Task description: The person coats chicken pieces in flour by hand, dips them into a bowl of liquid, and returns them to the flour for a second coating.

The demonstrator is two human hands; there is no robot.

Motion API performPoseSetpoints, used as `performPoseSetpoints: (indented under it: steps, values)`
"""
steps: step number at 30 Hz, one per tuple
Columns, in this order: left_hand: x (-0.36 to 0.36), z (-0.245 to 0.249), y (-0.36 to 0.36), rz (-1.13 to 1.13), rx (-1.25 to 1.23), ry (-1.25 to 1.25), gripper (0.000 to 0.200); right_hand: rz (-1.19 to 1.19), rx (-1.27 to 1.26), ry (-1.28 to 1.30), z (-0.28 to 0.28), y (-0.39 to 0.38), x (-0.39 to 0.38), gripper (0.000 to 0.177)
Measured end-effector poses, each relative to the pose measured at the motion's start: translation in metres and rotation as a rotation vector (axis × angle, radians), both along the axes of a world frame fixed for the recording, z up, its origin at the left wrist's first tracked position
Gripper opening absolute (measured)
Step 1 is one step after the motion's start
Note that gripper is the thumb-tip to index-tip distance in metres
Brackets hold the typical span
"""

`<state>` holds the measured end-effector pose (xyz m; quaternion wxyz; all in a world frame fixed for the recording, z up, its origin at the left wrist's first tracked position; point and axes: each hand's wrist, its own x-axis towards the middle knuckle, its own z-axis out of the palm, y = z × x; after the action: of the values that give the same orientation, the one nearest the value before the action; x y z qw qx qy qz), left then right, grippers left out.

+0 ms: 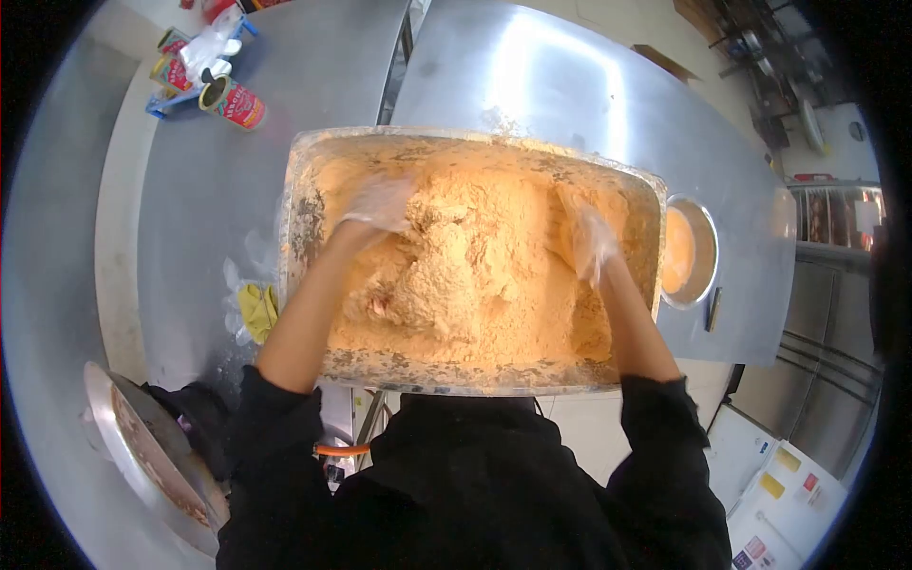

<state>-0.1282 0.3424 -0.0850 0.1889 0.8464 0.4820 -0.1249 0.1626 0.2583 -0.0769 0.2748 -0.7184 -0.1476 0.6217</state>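
A large rectangular tub (309,380) holds orange-tinted flour-like powder (503,256), with a rough, clumpy heap (427,285) left of its middle. My left hand (380,204), in a clear plastic glove, is at the upper left of the heap, its fingers blurred and partly sunk in the powder. At the right side of the tub is my right hand (587,237), also gloved, pressed against the powder with its fingers partly buried. What either hand may be gripping cannot be made out.
Right of the tub stands a round metal bowl (705,252) with orange contents, near a small dark object (714,310). A yellow cloth (257,312) lies left. Labelled cans (242,106) stand at the upper left; a large metal pan (142,446) is lower left.
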Motion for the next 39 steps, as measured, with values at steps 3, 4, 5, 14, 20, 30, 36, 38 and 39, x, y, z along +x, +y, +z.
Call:
performPoseSetpoints:
  steps: [3, 4, 5, 14, 20, 30, 36, 38, 39]
  values:
    - [0.031, -0.018, 0.016, -0.018, -0.181, -0.106, 0.053, -0.004, -0.074, -0.012, -0.019, 0.025, -0.026, 0.049]
    - [0.036, -0.015, 0.013, 0.027, -0.263, -0.098, 0.050, 0.047, -0.072, -0.047, -0.029, 0.026, -0.048, 0.041]
    - [0.042, -0.011, 0.011, 0.075, -0.342, -0.086, 0.046, 0.158, -0.004, -0.068, -0.040, 0.027, -0.060, 0.037]
    - [-0.063, 0.035, -0.030, -0.064, -0.380, 0.113, 0.092, 1.080, 0.626, -0.274, 0.029, -0.038, -0.106, 0.037]
    - [-0.060, 0.007, -0.066, 0.938, -1.166, -0.606, 0.105, 0.903, 0.211, -0.291, -0.016, -0.085, -0.002, 0.051]
    - [0.048, -0.020, -0.095, 1.080, -1.494, -1.055, 0.083, 0.640, 0.030, 0.194, 0.002, -0.045, -0.014, 0.041]
    - [0.026, 0.047, -0.063, 0.579, -0.784, -0.528, 0.073, 0.807, 0.127, -0.209, 0.090, -0.045, -0.040, 0.041]
    - [-0.012, 0.038, -0.051, 0.245, -0.538, -0.224, 0.075, 0.542, 0.228, 0.072, 0.096, -0.059, -0.013, 0.044]
    - [-0.024, 0.033, -0.050, 0.340, -0.657, -0.225, 0.076, 0.397, 0.192, 0.158, 0.087, -0.066, 0.010, 0.046]
